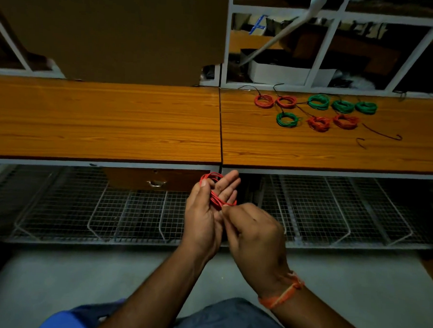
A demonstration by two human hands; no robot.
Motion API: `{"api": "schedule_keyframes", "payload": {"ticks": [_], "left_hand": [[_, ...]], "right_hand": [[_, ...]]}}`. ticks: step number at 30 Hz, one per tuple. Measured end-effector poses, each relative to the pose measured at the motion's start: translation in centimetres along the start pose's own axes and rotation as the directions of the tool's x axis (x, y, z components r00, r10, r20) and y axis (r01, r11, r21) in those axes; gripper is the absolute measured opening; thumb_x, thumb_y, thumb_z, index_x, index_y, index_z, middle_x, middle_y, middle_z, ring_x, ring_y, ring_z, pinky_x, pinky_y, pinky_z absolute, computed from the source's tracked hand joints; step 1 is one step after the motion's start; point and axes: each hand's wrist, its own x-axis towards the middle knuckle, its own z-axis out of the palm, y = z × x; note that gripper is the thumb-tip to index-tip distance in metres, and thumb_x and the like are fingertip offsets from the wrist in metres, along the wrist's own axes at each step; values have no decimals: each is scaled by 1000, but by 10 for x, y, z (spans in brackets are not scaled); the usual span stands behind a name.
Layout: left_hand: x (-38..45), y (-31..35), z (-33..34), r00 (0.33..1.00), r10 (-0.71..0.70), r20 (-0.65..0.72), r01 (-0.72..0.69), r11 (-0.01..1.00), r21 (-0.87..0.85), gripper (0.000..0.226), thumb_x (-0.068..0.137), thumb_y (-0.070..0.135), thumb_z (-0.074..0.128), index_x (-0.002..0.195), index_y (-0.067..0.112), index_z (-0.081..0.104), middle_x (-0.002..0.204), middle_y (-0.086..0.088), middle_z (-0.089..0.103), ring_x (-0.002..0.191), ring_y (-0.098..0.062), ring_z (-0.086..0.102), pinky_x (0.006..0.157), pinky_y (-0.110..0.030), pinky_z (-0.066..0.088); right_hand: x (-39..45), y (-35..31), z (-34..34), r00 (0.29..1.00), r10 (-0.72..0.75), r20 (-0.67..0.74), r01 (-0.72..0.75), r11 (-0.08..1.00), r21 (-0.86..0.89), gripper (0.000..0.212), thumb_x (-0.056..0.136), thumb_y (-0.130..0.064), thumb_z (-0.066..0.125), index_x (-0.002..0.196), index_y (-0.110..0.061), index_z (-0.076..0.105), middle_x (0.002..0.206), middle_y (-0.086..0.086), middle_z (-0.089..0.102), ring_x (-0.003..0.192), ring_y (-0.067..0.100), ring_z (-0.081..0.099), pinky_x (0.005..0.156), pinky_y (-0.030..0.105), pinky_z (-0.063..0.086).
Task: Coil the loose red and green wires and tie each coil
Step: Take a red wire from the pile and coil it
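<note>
Left hand, fingers nearly straight, carries red wire coil looped round them; right hand pinches the wire beside the left palm.

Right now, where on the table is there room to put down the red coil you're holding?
The whole left tabletop is bare, from the seam to the cardboard sheet. The front strip below the finished coils is bare too. It is crowded at the back right, where eight coils and loose ties lie.
</note>
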Motion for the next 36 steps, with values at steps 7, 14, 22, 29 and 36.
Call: {"api": "schedule_keyframes", "payload": {"ticks": [7, 14, 22, 29, 36], "left_hand": [[2, -2, 2, 999, -20, 40, 20, 1000, -11, 27, 112, 26, 25, 102, 11, 46, 130, -29, 64, 125, -35, 63, 114, -48, 40], [13, -15, 15, 999, -39, 27, 39, 999, 5, 28, 112, 24, 23, 96, 12, 43, 124, -29, 67, 124, -36, 64, 112, -47, 43], [39, -55, 52, 1000, -4, -12, 5, 998, 63, 27, 111, 23, 29, 105, 7, 49, 106, -22, 74, 99, -25, 73, 84, -29, 59], [75, -102, 89, 994, -18, -109, 15, 999, -29, 26, 108, 26, 38, 94, 12, 54, 66, 0, 46, 55, -10, 45, 52, -21, 43], [110, -143, 134, 985, -154, -81, 155, 988, 8, 35, 105, 29, 36, 78, 12, 52, 47, 10, 24, 35, -4, 19, 40, -22, 12]], "right_hand": [[4, -1, 1, 983, 181, 34, -183, 977, 106, 15, 93, -25, 63, 89, -14, 73, 88, 2, 65, 76, 13, 62, 66, 30, 54], [8, 11, -7, 978, 195, 76, -206, 958, 199, 31, 98, -25, 50, 99, -7, 75, 88, -5, 64, 74, 2, 56, 64, 18, 48], [34, 73, -18, 991, 135, -4, -134, 985, 111, 27, 93, -25, 53, 93, -10, 75, 88, 3, 68, 77, 12, 63, 70, 10, 41], [55, 147, -53, 998, 19, -55, -8, 980, 198, 23, 88, -20, 78, 77, -13, 60, 78, 0, 55, 69, 14, 53, 63, 19, 40], [95, 270, -91, 895, 428, 124, -436, 785, 439, 16, 100, -37, 61, 102, -22, 66, 98, -7, 67, 90, 2, 62, 71, 17, 47]]}}
